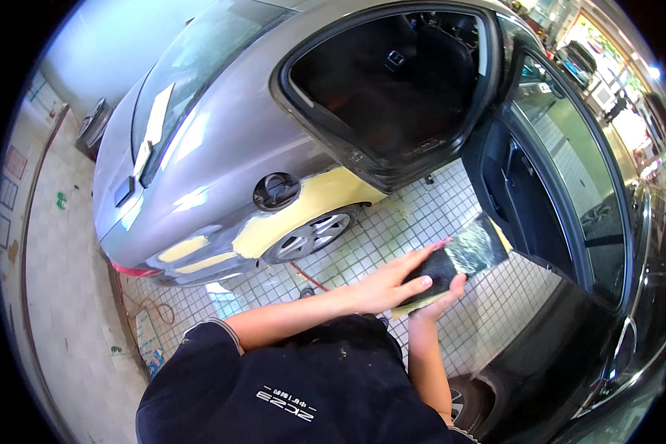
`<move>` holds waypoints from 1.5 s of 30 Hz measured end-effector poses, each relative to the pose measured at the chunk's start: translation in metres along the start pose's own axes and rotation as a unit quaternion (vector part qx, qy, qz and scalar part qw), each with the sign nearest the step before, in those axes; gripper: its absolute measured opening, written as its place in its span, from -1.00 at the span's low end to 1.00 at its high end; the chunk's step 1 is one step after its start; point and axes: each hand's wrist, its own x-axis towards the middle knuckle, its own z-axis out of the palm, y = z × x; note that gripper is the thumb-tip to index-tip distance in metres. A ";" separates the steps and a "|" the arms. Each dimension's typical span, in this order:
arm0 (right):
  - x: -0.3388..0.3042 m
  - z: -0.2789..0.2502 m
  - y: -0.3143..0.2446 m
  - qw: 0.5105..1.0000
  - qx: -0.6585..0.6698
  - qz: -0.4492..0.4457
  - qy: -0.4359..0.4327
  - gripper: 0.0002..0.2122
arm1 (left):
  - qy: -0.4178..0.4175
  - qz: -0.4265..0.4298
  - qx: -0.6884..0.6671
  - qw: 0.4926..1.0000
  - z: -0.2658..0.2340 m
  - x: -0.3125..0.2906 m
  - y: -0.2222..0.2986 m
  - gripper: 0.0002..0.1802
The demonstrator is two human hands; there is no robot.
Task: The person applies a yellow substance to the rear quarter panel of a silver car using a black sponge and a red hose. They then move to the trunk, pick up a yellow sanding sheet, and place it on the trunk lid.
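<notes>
Both my hands are on a flat black sanding block [431, 275], which has a scuffed, whitish patch across its far end and a yellow sheet showing along its edges. My left hand [392, 283] lies over its near left side, with the thumb across the top and the fingers along the far edge. From below, my right hand [438, 302] grips the near edge, its thumb up at the side. The block is tilted and held in the air, apart from the car. To the left is a grey car's rear fender [311, 203] with smooth yellow filler around the wheel arch.
The car's rear door [529, 185] stands open at the right. A dark car [570, 355] is close by on the near right. A red hose [308, 277] runs over the tiled floor [392, 237] by the rear wheel [314, 235]. A pale wall rises at the left.
</notes>
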 end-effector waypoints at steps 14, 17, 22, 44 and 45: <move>0.008 -0.003 -0.009 0.991 0.075 -0.022 0.110 -0.23 | -0.086 -0.002 -0.232 0.969 0.003 -0.003 -0.013 0.27; 0.005 -0.017 -0.007 0.993 0.105 0.037 -0.026 -0.24 | -0.070 0.036 -0.261 0.962 0.010 -0.020 -0.026 0.44; -0.017 -0.012 -0.014 0.997 -0.060 0.014 0.035 -0.21 | -0.023 -0.005 -0.099 0.995 0.008 -0.022 0.008 0.40; 0.009 0.002 0.015 0.974 -0.200 0.101 0.031 -0.12 | 0.116 -0.093 -0.087 0.985 -0.012 -0.054 -0.029 -0.02; 0.007 0.011 0.017 0.974 -0.205 0.093 0.022 -0.12 | 0.115 -0.103 -0.088 0.984 -0.016 -0.056 -0.026 -0.01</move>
